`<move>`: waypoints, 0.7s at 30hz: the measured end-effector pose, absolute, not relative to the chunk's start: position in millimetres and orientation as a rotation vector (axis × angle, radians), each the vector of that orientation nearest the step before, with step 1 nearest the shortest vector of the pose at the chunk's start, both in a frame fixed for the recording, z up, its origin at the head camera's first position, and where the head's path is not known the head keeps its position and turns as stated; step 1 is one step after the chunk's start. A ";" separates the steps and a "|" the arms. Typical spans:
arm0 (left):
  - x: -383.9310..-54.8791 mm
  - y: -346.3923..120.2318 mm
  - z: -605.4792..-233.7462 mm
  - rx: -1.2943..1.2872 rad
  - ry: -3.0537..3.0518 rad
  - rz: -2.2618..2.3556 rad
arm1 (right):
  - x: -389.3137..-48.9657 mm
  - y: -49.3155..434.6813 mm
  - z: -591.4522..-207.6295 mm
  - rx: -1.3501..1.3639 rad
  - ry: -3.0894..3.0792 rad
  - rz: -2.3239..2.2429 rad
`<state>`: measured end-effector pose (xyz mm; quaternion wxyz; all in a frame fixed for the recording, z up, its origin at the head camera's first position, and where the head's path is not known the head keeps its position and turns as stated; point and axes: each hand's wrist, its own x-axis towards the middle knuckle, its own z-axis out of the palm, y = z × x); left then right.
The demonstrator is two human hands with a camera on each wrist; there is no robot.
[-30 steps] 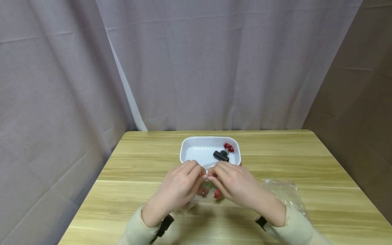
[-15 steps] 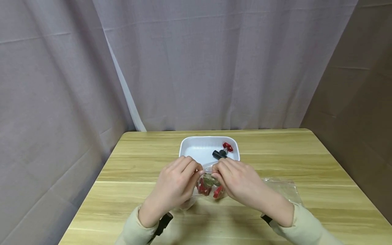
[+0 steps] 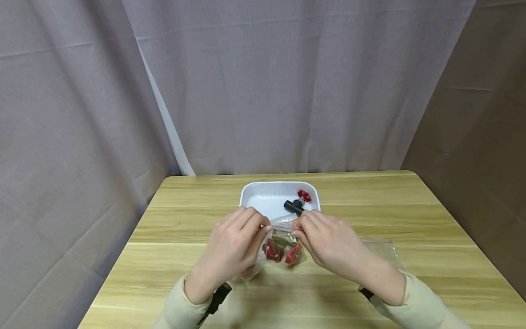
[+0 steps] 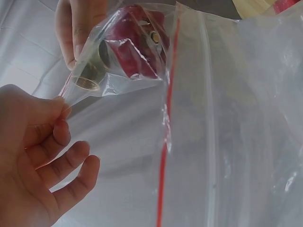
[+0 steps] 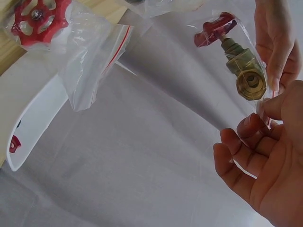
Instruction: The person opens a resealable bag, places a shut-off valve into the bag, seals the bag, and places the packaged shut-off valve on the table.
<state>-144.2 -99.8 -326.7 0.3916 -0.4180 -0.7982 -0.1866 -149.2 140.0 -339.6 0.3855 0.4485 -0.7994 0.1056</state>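
Observation:
Both hands hold up a small clear zip bag (image 4: 111,90) by its red-lined top edge, in front of the white tray. Inside it is a brass valve (image 5: 244,66) with a red handwheel (image 5: 215,29). My left hand (image 3: 236,240) pinches the edge between thumb and forefinger, its other fingers loosely bent. On the opposite side, my right hand (image 3: 330,240) pinches the same edge. A gap separates the two pairs of fingertips, and the bag's top strip spans it.
Behind the hands stands the white tray (image 3: 263,194), holding a black tee-shaped fitting (image 3: 292,207) with a red handwheel (image 3: 304,196). Another bagged red handwheel (image 5: 40,19) shows in the right wrist view. To the right, a flat clear bag (image 3: 384,251) lies on the wooden table (image 3: 197,196).
The fingertips, nearly together at the bag's edge one second ago, have drawn apart, my right hand moving rightward. More of the bagged valve shows between them.

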 end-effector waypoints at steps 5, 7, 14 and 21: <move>-142.7 -99.8 -326.2 -1.044 -2.041 -0.480 | -148.7 143.6 -339.0 1.133 -2.039 0.282; -142.3 -99.7 -325.8 -1.043 -2.040 -0.480 | -148.2 144.8 -338.5 1.129 -2.056 0.277; -141.8 -101.7 -325.2 -1.052 -2.026 -0.499 | -149.1 145.6 -336.4 1.161 -2.094 0.214; -142.6 -106.0 -322.6 -1.070 -2.011 -0.533 | -153.0 145.3 -332.8 1.196 -2.009 0.234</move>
